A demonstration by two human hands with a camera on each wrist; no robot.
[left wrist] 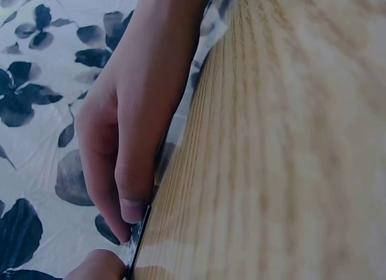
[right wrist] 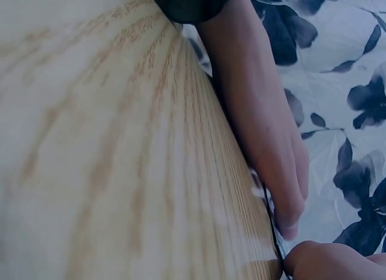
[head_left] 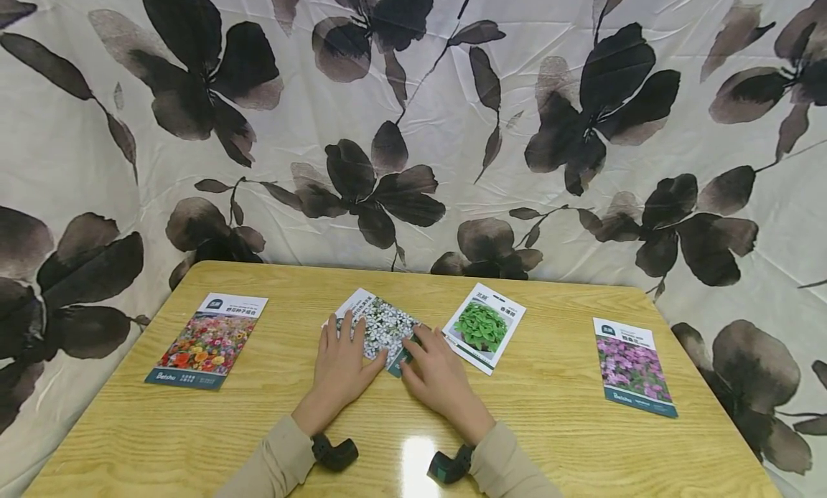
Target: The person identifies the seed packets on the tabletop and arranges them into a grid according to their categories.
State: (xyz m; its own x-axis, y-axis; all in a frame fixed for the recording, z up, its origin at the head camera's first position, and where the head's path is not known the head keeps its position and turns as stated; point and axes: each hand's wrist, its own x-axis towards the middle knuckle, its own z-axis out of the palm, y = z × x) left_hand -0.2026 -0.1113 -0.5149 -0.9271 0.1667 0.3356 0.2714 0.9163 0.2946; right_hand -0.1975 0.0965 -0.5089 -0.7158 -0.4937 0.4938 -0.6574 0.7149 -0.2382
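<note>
A seed packet with small white flowers [head_left: 385,327] lies slanted on the table between my two hands. My left hand [head_left: 339,365] rests on its left part, fingers extended and thumb out toward the packet's lower edge. On its right end lies my right hand [head_left: 441,372], fingers slightly bent over the packet and thumb at the green lower corner. Both wrist views show the packet nearly edge-on as a thin dark line, with the left hand's thumb [left wrist: 134,189] and the right hand's thumb [right wrist: 286,210] close at it.
A packet with a green leafy plant [head_left: 481,327] lies just right of my right hand. Farther out are a mixed-flower packet [head_left: 207,341] on the left and a purple-flower packet [head_left: 634,369] on the right. A floral cloth [head_left: 452,125] hangs behind the wooden table [head_left: 362,476].
</note>
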